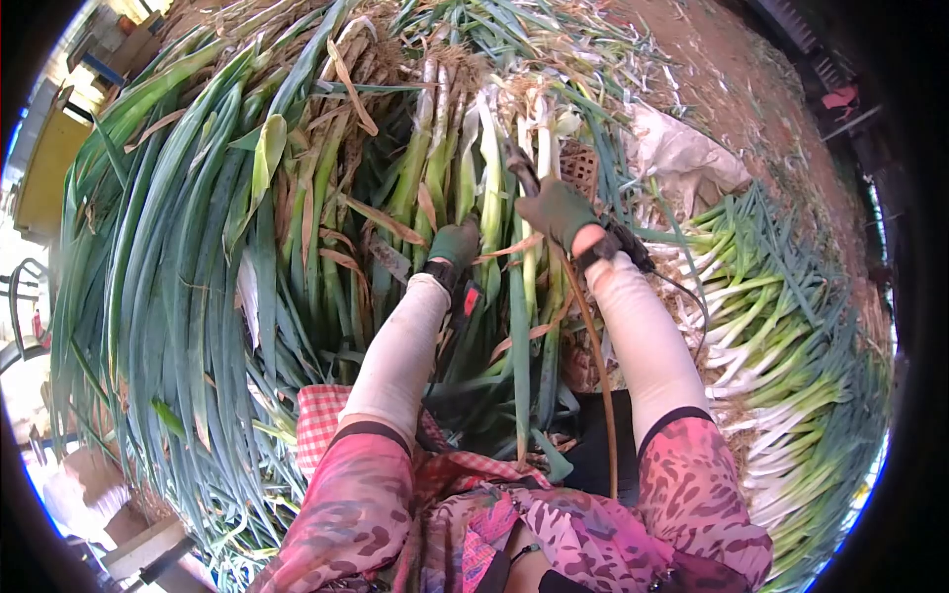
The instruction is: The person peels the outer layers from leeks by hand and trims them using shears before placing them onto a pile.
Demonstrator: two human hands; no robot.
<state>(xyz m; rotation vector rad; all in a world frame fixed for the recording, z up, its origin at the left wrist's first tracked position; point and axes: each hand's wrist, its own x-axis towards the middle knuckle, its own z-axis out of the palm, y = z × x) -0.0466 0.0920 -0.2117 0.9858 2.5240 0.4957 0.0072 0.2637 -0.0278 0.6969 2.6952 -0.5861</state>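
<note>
In the head view, my right hand (559, 211), in a dark green glove, is closed around a dark air blow gun (521, 166) whose nozzle points away from me among the white stalks. A brown hose (597, 381) runs from below that hand down toward my lap. My left hand (457, 243), gloved alike, is closed low among the leek stalks; its fingers are partly hidden, and what they hold does not show. A flat grey piece (390, 259) lies just left of it. Long leeks (427, 148) lie under and between both hands, roots away from me.
A large heap of long-leaved leeks (188, 267) fills the left side. Cleaned leeks with white stems (771, 326) lie in a row on the right. Beyond them are a pale sack (682, 148), a brown plastic basket (579, 170) and bare soil (712, 59).
</note>
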